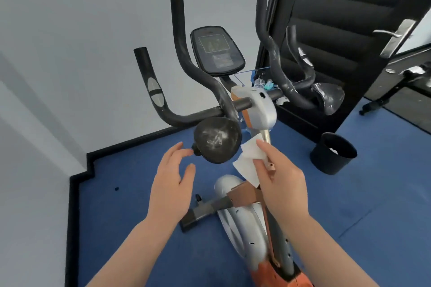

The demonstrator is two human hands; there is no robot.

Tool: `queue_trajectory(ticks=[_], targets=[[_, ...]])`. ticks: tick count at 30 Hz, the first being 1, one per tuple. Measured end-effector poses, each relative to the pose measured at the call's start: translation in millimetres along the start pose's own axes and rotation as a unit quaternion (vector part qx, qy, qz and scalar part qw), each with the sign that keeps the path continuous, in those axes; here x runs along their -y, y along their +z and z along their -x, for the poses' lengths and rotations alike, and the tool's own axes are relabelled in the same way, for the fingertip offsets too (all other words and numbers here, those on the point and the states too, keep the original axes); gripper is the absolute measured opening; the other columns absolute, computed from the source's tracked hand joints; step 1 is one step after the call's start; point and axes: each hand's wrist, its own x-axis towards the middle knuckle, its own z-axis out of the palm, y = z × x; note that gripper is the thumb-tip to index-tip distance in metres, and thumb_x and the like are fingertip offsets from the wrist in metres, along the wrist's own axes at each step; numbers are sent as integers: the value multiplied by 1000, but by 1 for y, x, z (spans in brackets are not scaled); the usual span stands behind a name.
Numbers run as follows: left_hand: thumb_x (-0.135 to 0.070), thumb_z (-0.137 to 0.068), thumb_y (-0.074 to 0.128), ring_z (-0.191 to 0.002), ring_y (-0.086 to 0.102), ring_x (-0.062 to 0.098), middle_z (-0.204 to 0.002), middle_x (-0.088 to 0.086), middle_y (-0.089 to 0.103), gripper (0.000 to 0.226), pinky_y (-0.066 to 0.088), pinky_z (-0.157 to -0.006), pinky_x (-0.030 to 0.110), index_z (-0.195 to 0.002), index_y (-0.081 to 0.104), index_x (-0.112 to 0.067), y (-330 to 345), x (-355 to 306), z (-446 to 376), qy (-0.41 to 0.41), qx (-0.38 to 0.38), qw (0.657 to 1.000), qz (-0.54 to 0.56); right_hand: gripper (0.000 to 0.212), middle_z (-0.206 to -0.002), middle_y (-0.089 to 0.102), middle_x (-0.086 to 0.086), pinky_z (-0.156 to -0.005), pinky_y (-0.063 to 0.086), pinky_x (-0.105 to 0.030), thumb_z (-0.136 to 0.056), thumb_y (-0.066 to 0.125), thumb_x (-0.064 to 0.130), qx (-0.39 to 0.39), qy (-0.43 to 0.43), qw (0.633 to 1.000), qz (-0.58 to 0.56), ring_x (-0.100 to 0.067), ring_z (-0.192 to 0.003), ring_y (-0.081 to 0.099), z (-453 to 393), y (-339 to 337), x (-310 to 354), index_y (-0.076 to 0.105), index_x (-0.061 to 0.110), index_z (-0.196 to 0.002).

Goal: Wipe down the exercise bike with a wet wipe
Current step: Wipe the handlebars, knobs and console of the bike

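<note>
The exercise bike [261,109] stands in the middle, with black curved handlebars [186,63], a dark console screen [217,49] and a grey and orange body. A round black pad [217,138], streaked with white smears, juts out just below the handlebar bar. My right hand [279,179] holds a white wet wipe [248,158] between thumb and fingers, against the metal stem under the grey housing. My left hand [171,177] hovers with fingers relaxed, just left of the pad, its fingertips near the pad's small knob.
A black bin [331,154] stands on the blue carpet to the right. Behind the bike leans a black door [338,18] with a metal handle [394,35]. The white wall runs along the left. A small black speck [116,188] lies on the carpet at left.
</note>
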Motion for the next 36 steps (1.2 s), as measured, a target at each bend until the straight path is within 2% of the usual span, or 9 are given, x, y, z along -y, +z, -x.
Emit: queue_trajectory(ticks=[2, 4, 7, 9, 12, 17, 21, 28, 36], targets=[[-20, -95, 47, -107, 33, -28, -137, -26, 38, 30, 30, -84, 7, -120, 52, -35, -4, -5, -7, -4, -27, 999, 31, 45, -78, 60, 7, -59, 49, -28, -93, 53, 23, -3, -27, 1000, -8, -17, -69, 60, -15, -1, 14, 45, 46, -131], [-25, -96, 44, -116, 36, -21, -134, -26, 44, 30, 31, -88, 5, -123, 51, -36, -6, -11, -17, -6, -47, 996, 78, 44, -80, 57, 18, -57, 44, -19, -94, 49, 25, -1, -58, 998, -4, -6, -69, 57, -32, 3, 25, 35, 51, -127], [-31, -97, 42, -119, 42, -14, -127, -26, 51, 32, 33, -94, 3, -127, 50, -35, -4, -21, -27, -6, -19, 991, 133, 29, -80, 65, 11, -61, 35, -17, -88, 51, 14, -81, -189, 976, 72, -10, -73, 51, -55, 18, 38, 61, 27, -112], [-35, -95, 43, -120, 41, -14, -129, -27, 50, 36, 33, -96, 7, -132, 46, -37, 1, -25, -31, -7, 22, 990, 136, 23, -86, 71, -3, -74, 39, -22, -79, 59, 1, -120, -282, 943, 127, -14, -84, 59, -63, 34, 28, 71, 12, -95], [-34, -95, 45, -126, 36, -13, -138, -26, 43, 45, 29, -104, 12, -140, 36, -37, 7, -20, -32, -4, 53, 989, 139, 30, -120, 66, -5, -110, 32, -36, -85, 54, 0, -59, -351, 916, 184, -22, -121, 55, -62, 47, 1, 68, 7, -110], [-44, -90, 42, -129, 35, -10, -141, -24, 42, 54, 28, -107, 13, -143, 32, -36, 5, -12, -34, 10, 73, 987, 143, 42, -141, 49, -5, -118, 18, -41, -90, 52, 4, -8, -342, 917, 205, -19, -139, 31, -34, 48, -17, 54, 5, -132], [-45, -89, 43, -128, 38, -8, -139, -21, 46, 55, 29, -104, 10, -143, 32, -36, 2, -11, -35, 14, 89, 986, 141, 40, -143, 47, -3, -118, 19, -40, -96, 48, 20, -7, -319, 923, 213, -14, -140, 30, -18, 53, -19, 50, 10, -135], [-41, -90, 46, -127, 42, -5, -138, -20, 48, 52, 33, -105, 18, -141, 36, -35, 3, -10, -36, 18, 82, 985, 151, 51, -141, 49, -3, -117, 21, -42, -83, 69, 3, -16, -335, 919, 207, -15, -137, 36, -30, 63, -18, 55, 7, -132], [-44, -89, 45, -126, 42, -7, -137, -21, 48, 54, 35, -105, 16, -141, 34, -38, -1, -5, -39, 23, 106, 985, 137, 51, -148, 40, 5, -117, 18, -42, -91, 60, 21, 39, -369, 889, 266, -11, -141, 29, -34, 39, -19, 46, 17, -140]])
